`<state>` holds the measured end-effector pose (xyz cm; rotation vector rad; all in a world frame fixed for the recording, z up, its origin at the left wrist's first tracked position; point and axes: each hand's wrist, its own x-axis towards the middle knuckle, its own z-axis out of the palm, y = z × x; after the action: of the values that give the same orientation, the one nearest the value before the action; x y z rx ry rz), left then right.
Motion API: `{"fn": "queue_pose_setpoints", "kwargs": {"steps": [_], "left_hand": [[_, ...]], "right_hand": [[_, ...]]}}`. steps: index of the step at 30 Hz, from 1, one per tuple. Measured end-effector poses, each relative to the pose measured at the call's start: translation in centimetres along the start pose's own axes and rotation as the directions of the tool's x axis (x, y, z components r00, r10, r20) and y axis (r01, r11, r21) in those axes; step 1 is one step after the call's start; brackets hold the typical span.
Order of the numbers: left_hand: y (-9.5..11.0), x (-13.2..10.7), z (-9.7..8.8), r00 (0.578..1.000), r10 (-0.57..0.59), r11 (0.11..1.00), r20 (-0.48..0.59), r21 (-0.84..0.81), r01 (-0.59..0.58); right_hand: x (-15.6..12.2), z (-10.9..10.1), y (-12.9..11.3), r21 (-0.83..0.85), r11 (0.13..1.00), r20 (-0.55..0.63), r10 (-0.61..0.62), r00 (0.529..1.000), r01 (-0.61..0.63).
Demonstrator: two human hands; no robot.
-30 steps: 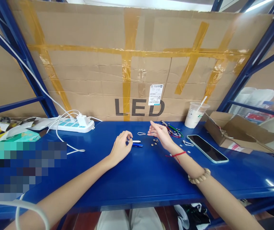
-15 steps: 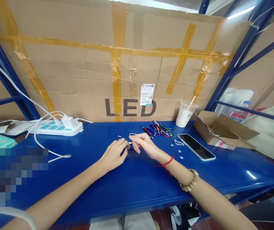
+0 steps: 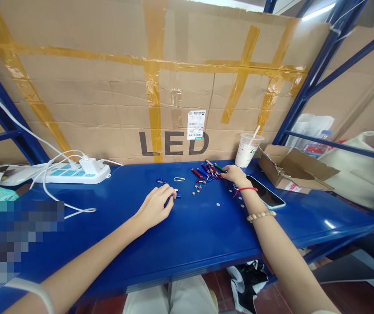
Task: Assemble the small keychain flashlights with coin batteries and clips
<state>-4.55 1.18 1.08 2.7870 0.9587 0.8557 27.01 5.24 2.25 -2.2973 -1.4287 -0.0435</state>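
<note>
My left hand (image 3: 156, 205) rests on the blue shelf (image 3: 187, 235), fingers curled round a small blue and silver pen-light (image 3: 175, 195). My right hand (image 3: 236, 174) reaches to the far right, fingers closed at a pile of coloured pen-lights (image 3: 206, 170) with carabiner clips. Several small button cells (image 3: 197, 189) lie between the hands. A silver carabiner (image 3: 179, 179) and a blue one (image 3: 161, 181) lie just beyond my left hand.
A phone (image 3: 267, 196) lies face up by my right wrist. A plastic cup with a straw (image 3: 247, 150) and an open cardboard box (image 3: 291, 172) stand at the back right. A white power strip (image 3: 76, 174) with cables sits at the back left. A taped cardboard sheet marked LED forms the back wall.
My right hand left the pen-light by my left hand and moved right to the pile of coloured pen-lights. The left hand kept its grip. The camera turned slightly.
</note>
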Motion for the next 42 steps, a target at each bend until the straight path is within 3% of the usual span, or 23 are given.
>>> {"fn": "queue_pose_setpoints", "kwargs": {"steps": [6,11,15,21,42], "left_hand": [[0.2,0.1,0.0,1.000,0.020,1.000,-0.023,0.012,-0.020],[0.3,0.1,-0.2,0.999,0.035,0.999,-0.007,0.036,-0.034],[0.1,-0.1,-0.4,0.997,0.071,0.996,-0.031,0.053,-0.069],[0.1,-0.2,-0.1,0.996,0.090,0.994,-0.018,0.063,-0.088],[0.0,-0.1,0.0,0.997,0.067,0.995,0.026,0.075,-0.069]], "right_hand": [[0.5,0.7,0.7,-0.001,1.000,0.046,-0.013,0.999,0.013],[0.3,-0.9,0.2,0.049,0.998,-0.074,-0.030,0.997,0.033],[0.2,-1.9,0.8,0.052,0.998,-0.107,0.040,0.993,-0.035],[0.6,-0.2,1.5,0.006,0.997,0.003,0.074,0.997,-0.074],[1.4,-0.1,2.5,0.268,0.963,-0.148,0.058,0.987,-0.016]]}}
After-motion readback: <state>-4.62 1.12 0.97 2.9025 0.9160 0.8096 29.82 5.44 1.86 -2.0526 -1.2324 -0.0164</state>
